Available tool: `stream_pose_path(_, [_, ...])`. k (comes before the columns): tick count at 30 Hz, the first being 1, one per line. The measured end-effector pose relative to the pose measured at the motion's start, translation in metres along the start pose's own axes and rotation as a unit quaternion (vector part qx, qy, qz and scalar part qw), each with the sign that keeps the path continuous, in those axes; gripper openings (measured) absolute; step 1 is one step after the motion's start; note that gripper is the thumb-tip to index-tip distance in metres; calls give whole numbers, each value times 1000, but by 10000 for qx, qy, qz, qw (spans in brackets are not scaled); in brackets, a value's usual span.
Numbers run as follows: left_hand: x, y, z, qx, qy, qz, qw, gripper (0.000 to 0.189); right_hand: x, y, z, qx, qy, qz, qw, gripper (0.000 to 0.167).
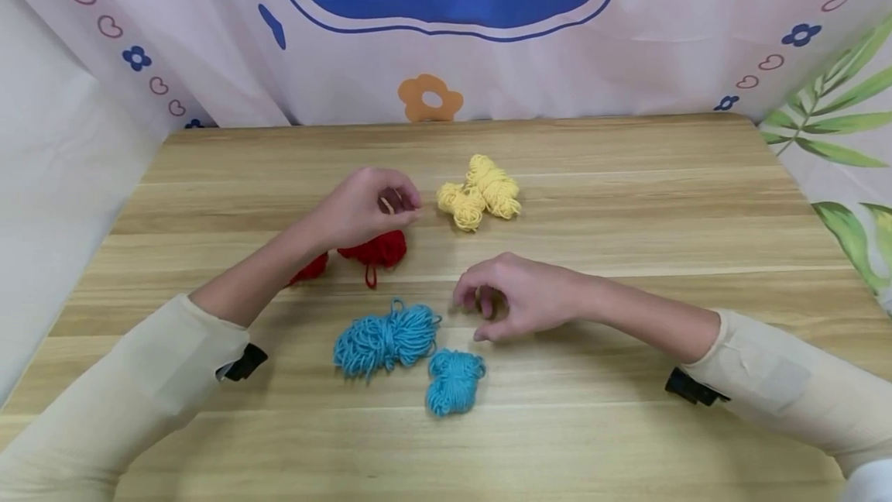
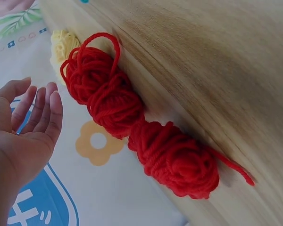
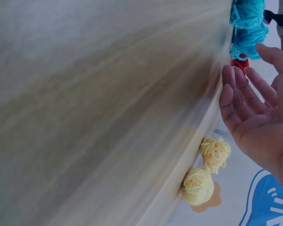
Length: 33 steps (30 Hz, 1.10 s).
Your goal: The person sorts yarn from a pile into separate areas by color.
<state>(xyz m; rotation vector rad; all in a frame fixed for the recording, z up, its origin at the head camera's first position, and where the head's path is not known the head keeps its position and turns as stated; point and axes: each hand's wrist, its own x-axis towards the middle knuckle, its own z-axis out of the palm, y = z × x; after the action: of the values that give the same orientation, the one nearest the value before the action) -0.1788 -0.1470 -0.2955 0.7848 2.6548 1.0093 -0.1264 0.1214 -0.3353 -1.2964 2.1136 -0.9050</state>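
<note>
My left hand hovers above the red yarn bundles, its fingers loosely bent and holding nothing. In the left wrist view two red bundles lie end to end, one with a loop standing up and one trailing a loose strand. Two yellow yarn bundles touch each other just right of that hand's fingertips. My right hand, also holding nothing, is over the table with relaxed fingers. Nearest to it are a large blue yarn bundle and a smaller blue one, both tied at the middle.
A wood-grain table carries all the yarn. Behind it hangs a white printed cloth with a blue emblem and an orange flower. Black wrist cameras sit under both cream sleeves.
</note>
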Motion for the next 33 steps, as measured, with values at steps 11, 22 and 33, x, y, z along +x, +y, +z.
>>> stream_pose_path(11, [-10, -1, -2, -83, 186, 78, 9998, 8, 3, 0, 2, 17, -92, 8, 10000, 37])
stream_pose_path(22, [-16, 2, -5, -150, 190, 101, 9997, 8, 6, -3, 3, 54, -216, -88, 9997, 39])
stream_pose_path(33, [-25, 4, -4, -136, -18, -57, 9999, 9, 6, -8, 6, -14, -438, -331, 9985, 42])
